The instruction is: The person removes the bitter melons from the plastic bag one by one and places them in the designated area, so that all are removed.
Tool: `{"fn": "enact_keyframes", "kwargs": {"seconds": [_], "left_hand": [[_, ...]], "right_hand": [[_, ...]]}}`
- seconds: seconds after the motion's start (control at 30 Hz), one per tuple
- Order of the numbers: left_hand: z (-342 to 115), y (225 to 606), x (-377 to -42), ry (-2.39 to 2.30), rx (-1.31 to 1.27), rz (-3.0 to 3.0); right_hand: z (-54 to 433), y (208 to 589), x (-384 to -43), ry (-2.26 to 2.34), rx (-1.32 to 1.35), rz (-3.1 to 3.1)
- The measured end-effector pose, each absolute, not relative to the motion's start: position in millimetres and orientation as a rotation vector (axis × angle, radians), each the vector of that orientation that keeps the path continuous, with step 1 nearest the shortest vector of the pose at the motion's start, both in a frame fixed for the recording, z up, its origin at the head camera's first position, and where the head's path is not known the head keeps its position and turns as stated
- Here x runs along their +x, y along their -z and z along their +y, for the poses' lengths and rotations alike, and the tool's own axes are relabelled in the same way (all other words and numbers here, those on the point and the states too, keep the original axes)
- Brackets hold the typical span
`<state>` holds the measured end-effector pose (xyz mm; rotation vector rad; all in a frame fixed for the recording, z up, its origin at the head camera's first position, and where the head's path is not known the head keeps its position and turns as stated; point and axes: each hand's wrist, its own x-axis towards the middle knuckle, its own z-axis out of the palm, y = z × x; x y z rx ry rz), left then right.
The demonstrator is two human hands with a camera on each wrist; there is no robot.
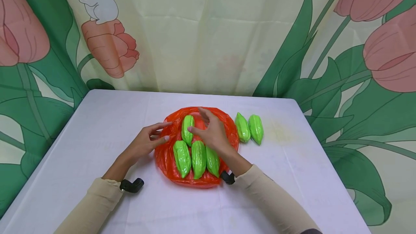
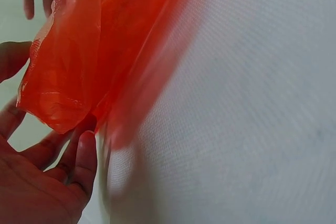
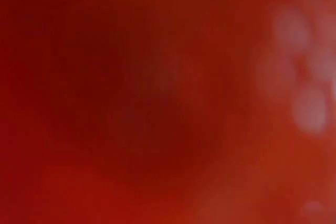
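A red plastic bag (image 1: 167,158) lies spread in a round shape, its mouth facing up. Inside are several glossy green star fruits (image 1: 182,159), a few side by side near the front and one upright star fruit (image 1: 187,130) farther back. At the bag's left rim, my left hand (image 1: 143,145) touches the plastic with loosely extended fingers; the left wrist view shows its fingertips (image 2: 86,148) against the red film. Over the bag's middle hovers my right hand (image 1: 212,133), fingers spread, thumb beside the back star fruit. Blurred red fills the right wrist view, hiding that hand.
Two more star fruits (image 1: 256,129) lie on the white-covered table (image 1: 292,176), just right of the bag. Behind the table hangs a curtain (image 1: 201,39) printed with tulips and a rabbit on a carrot.
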<state>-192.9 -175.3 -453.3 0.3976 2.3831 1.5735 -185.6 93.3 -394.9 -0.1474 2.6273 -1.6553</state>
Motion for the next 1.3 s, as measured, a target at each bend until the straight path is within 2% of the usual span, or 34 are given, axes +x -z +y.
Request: {"fn": "enact_keyframes", "kwargs": {"seconds": [1.3], "left_hand": [[-180, 453, -194, -1.612, 0.378, 2.219]], "right_hand": [[75, 420, -202, 1.247, -0.306, 2.749]]}}
